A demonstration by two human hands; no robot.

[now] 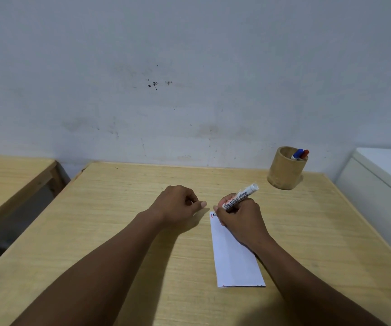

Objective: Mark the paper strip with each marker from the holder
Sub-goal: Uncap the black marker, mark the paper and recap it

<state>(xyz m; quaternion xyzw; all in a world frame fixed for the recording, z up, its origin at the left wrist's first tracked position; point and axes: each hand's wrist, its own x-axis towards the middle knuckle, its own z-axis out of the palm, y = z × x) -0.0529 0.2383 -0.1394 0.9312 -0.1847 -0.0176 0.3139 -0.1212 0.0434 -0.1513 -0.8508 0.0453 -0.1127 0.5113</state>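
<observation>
**Unpinned strip may slide under the tip**

The right hand [239,216] grips a white marker [239,200], tip on the far end of the paper strip [234,252] at centre frame. The left hand [180,203], loosely curled and empty, rests on the counter [119,231] beside it, not pinning the paper. Two markers wait in the holder [285,169], upper right.

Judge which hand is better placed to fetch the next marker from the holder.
Right, probably. The holder stands on the right hand's side, but that hand holds a marker at the paper strip. The left hand is farther away.
</observation>
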